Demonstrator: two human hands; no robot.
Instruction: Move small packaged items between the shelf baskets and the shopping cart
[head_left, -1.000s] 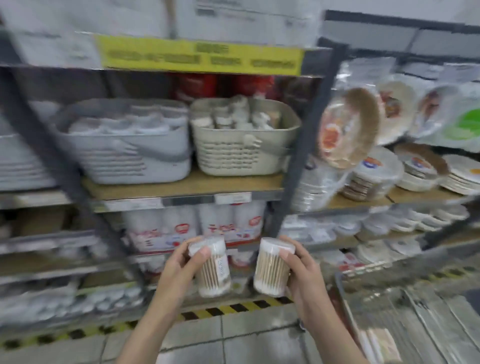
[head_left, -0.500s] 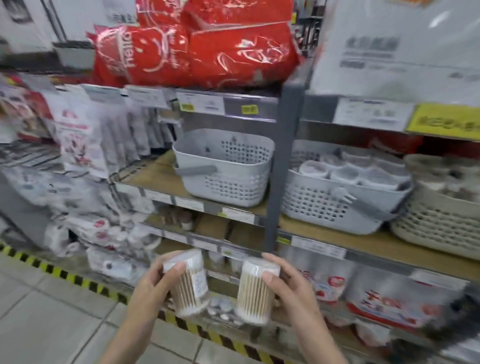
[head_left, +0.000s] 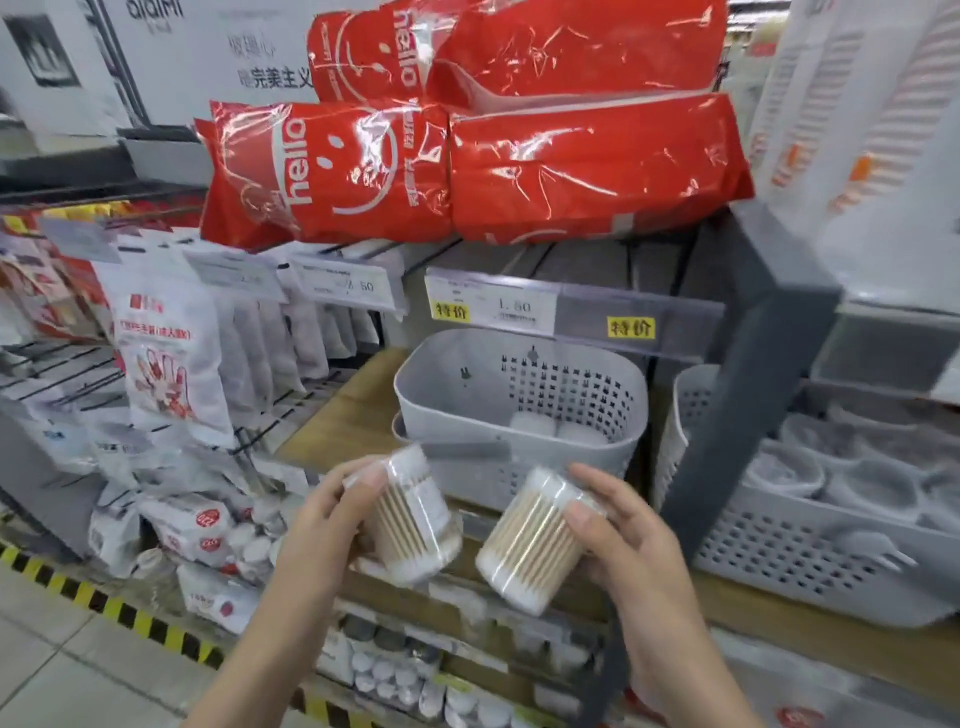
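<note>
Clear plastic round tub of wooden cotton swabs (head_left: 410, 512) sits in the left hand (head_left: 324, 525), fingers curled round it; the right hand (head_left: 621, 535) grips a second clear tub of wooden swabs (head_left: 530, 540), tilted left. Both hover just in front of a pale grey perforated plastic basket (head_left: 519, 395) on the wooden shelf board's (head_left: 343, 410) front edge, white lids inside; red plastic packs (head_left: 467, 166) are stacked above

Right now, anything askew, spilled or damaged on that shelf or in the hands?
Nothing spilled or visibly damaged. Both cotton swab tubs are tilted rather than upright: the left hand grips one, the right hand the other. The grey basket behind them sits level, nearly empty. The red packs above are stacked loosely, overhanging the shelf.
</note>
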